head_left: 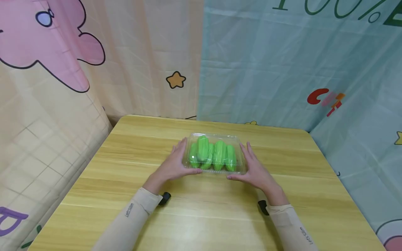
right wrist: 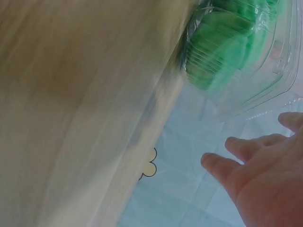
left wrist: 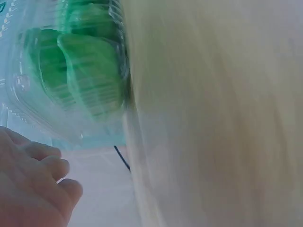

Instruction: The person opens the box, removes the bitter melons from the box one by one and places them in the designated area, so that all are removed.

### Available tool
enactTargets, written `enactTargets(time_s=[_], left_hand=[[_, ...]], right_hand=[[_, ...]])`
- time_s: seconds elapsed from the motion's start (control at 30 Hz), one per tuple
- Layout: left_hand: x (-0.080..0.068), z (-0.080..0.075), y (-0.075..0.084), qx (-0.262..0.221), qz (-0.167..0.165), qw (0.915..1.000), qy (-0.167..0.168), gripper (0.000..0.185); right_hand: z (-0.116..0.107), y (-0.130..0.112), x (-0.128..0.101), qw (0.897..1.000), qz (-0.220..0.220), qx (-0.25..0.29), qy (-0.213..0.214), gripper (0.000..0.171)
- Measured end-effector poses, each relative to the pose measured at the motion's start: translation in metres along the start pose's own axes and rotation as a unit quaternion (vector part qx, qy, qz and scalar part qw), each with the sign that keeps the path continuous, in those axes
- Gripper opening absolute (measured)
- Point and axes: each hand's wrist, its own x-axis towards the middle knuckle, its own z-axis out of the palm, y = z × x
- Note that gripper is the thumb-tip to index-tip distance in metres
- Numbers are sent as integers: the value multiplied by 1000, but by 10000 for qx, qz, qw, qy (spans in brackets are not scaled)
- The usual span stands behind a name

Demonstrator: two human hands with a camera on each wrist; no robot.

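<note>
A clear plastic clamshell box rests on the table with its lid down. Inside it, several bright green, ridged, elongated pieces lie side by side. At its left end is my left hand, thumb stretched along the front rim and fingers beside the end wall. My right hand flanks the other end, thumb at the front corner, fingers extended and spread. In the right wrist view, the fingers stand apart from the box wall. The left wrist view shows loosely bent fingers just beyond the box corner.
The light wooden table carries the box toward its far edge. Printed curtains hang behind and on both sides. Beige sleeves cover my forearms, and a black wrist device sits under the left wrist.
</note>
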Motion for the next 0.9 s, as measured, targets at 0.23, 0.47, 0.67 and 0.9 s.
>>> enactTargets(time_s=[0.23, 0.47, 0.67, 0.9], left_hand=[[-2, 1, 6, -1298, -342, 9908, -188, 130], [-2, -1, 9, -2153, -404, 9749, -400, 131], [-3, 0, 6, -2497, -456, 9657, -545, 136], [-4, 1, 0, -2753, -470, 9568, -811, 140]], right_hand=[[4, 6, 0, 9982, -32, 587, -85, 134], [5, 9, 1, 9962, -26, 871, -90, 135], [7, 10, 1, 9942, -18, 1070, -127, 134], [8, 13, -1, 9909, 18, 1336, -177, 133]])
